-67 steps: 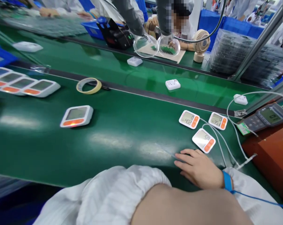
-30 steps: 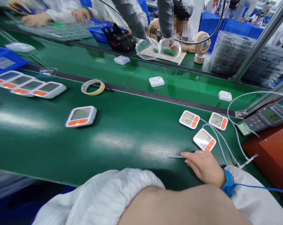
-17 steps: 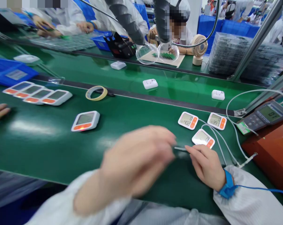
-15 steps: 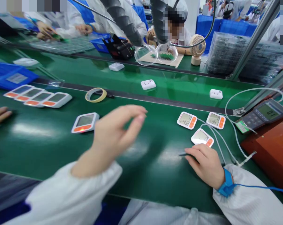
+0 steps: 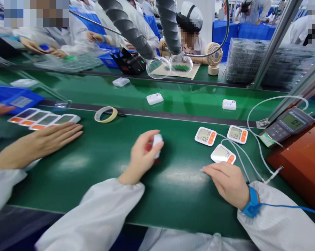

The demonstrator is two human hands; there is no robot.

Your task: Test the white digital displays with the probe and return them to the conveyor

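My left hand (image 5: 140, 157) is closed around a white blood pressure monitor (image 5: 157, 142), tilted on edge above the green bench. A bit of red shows behind my fingers. At the right, my right hand (image 5: 227, 183) pinches a thin grey piece (image 5: 202, 170), too small to make out. Just above that hand lies one white monitor with orange buttons (image 5: 222, 153). Behind it are a monitor reading 402 (image 5: 205, 136) and another reading 391 (image 5: 237, 134). Pale tubes (image 5: 238, 153) run from these monitors toward the orange-brown box (image 5: 300, 164).
A handheld meter (image 5: 288, 123) leans on the box. A tape roll (image 5: 105, 114) lies near the bench's back strip. A co-worker's hand (image 5: 50, 137) reaches over a row of monitors (image 5: 46, 119) by a blue bin (image 5: 18, 99). White units (image 5: 155, 99) sit on the green surface beyond.
My left hand has taken hold of the single monitor and carried it right. A co-worker's hand has come in at the row on the left. My right hand stays nearly in place.
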